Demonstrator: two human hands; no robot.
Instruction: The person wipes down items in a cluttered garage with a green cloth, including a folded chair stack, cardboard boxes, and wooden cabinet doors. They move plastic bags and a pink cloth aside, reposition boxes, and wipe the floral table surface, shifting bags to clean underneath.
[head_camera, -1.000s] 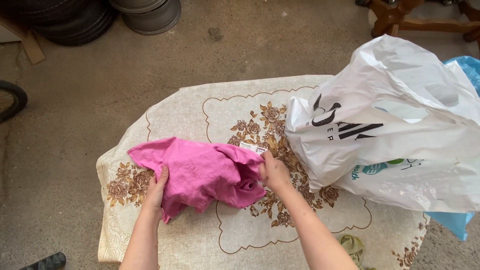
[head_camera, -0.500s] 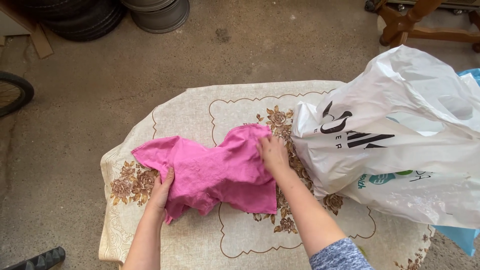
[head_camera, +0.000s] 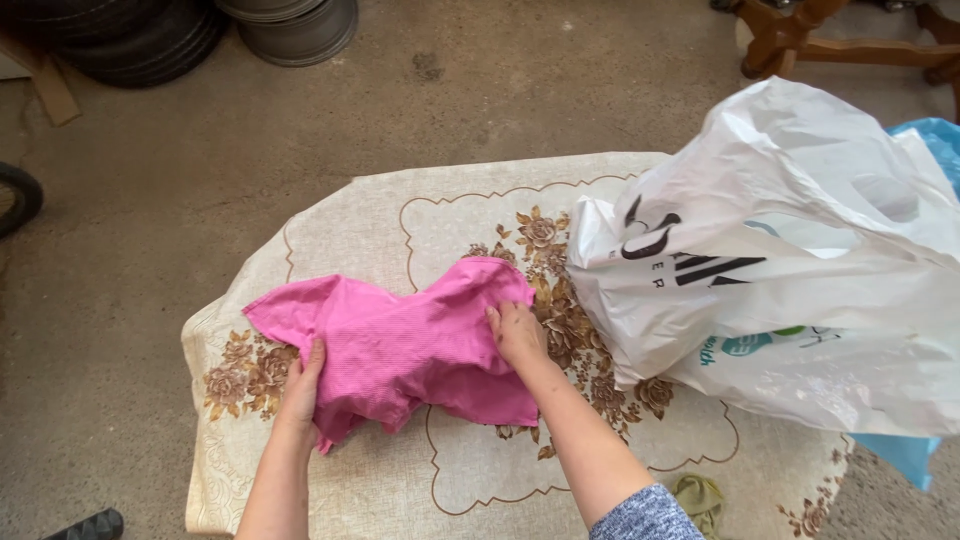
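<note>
A crumpled pink garment (head_camera: 400, 340) lies spread on a small table covered with a beige floral cloth (head_camera: 330, 230). My left hand (head_camera: 300, 385) rests on the garment's lower left edge, fingers closed on the fabric. My right hand (head_camera: 518, 335) presses flat on the garment's right side, near its upper corner. A big white plastic bag (head_camera: 790, 270), stuffed full, sits on the right part of the table, close beside my right hand.
A blue bag (head_camera: 925, 150) shows behind the white one. A small olive cloth (head_camera: 700, 497) lies at the table's near edge. Stacked tyres (head_camera: 130, 35) and metal rims (head_camera: 300, 25) stand on the concrete floor at the back left, wooden furniture legs (head_camera: 800, 35) at the back right.
The garment has been opened out wider across the table. My right hand moved from its right end up onto the fabric, and my left hand shifted slightly down its left edge.
</note>
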